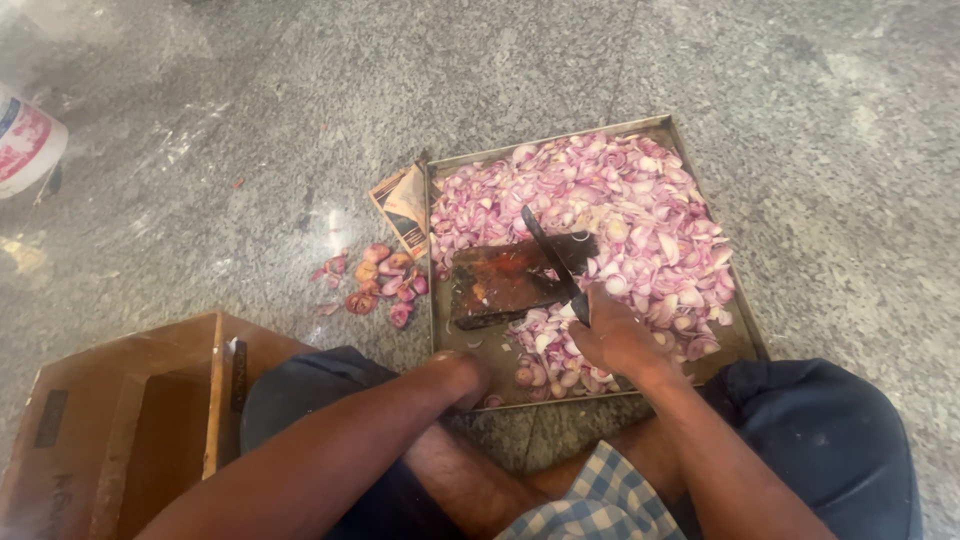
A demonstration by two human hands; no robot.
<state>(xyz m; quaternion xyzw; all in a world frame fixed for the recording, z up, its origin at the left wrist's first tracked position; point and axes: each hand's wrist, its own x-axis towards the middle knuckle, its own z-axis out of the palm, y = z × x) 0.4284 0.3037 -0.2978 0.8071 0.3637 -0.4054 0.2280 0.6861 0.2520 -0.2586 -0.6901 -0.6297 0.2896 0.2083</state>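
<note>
- Bucket (25, 140), white plastic with a red label, sits at the far left edge of the speckled granite floor (300, 100).
- Cardboard box (110, 430), brown and open-topped, stands just beside the person's left knee, within easy reach.
- Onion skins and root ends (375, 280), papery and pink-brown, lie in a loose heap on the floor just left of the tray, apparently kept apart from the cut flesh.
- Folded paper packet (400, 205) lies against the tray's left rim.
- Left hand (462, 378) reaches down at the tray's near edge, curled over; whether it grips anything I cannot tell.
- Metal tray (745, 335), shallow and rectangular, holds everything that is cut.
- Wooden chopping block (505, 280), dark and wet-stained, lies flat inside the tray so slices likely fall straight into it.
- Right hand (615, 335) is clamped round the handle of a dark-bladed knife (548, 255), blade angled across the block.
- Sliced red onions (640, 220), glossy purple-white curls, fill the tray's far and right parts.
</note>
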